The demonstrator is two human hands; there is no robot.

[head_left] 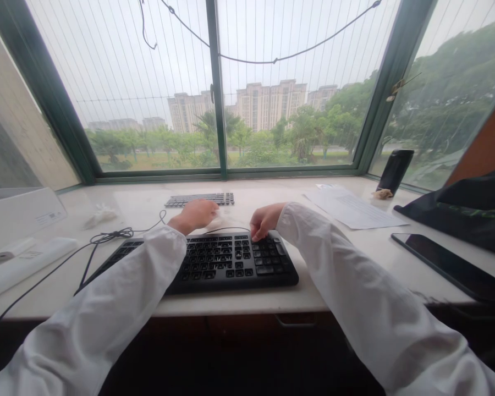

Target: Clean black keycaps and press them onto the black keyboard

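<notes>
A black keyboard [223, 263] lies on the pale sill in front of me. My left hand [193, 215] reaches past its far edge with fingers curled down onto a white cloth [225, 223]. My right hand [264, 220] hovers over the keyboard's far right corner. Its fingers are bent tightly downward, touching the top keys beside the cloth's end. What the fingers pinch is hidden. Both arms wear white sleeves.
A smaller keyboard [200, 199] lies near the window. A black cable [107, 238] and crumpled tissue [101, 214] are at left, beside white boxes [20, 215]. At right are paper sheets [352, 210], a dark tablet [449, 264], a black bag [470, 212] and a black stand [395, 170].
</notes>
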